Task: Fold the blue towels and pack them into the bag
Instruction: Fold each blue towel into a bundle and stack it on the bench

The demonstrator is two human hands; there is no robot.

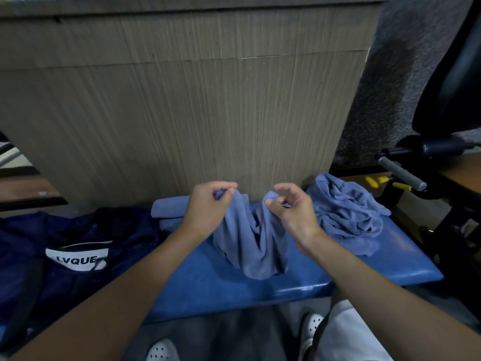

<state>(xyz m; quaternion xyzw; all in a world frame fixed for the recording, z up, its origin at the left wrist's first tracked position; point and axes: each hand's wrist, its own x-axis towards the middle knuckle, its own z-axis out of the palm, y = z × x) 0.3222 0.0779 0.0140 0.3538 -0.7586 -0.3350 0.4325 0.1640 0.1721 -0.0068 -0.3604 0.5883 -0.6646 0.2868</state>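
At my far left the dark bag [78, 243] lies slumped against the end of the blue padded table [364, 267], its white label facing up; whether its mouth is open I cannot tell; just right of it a folded towel [169, 207] lies along the table's back edge, partly hidden behind my left wrist; my left hand [208, 204] pinches one top corner of the hanging towel [247, 238], fingers curled round the bunched cloth; my right hand [291, 209] pinches the other corner between thumb and forefinger, the remaining fingers loosely spread; the hands are near each other, so the towel sags deeply between them, its lower end seemingly resting on the table near the front edge; I judge the next move is to draw the hands apart, left and right, to stretch that top edge; the left side is crowded by the folded towel and bag; on the right a crumpled heap of towels [346, 212] sits just beside my hand; a wooden panel [182, 100] stands close behind, so open room lies towards me; the bag is nearer my left hand
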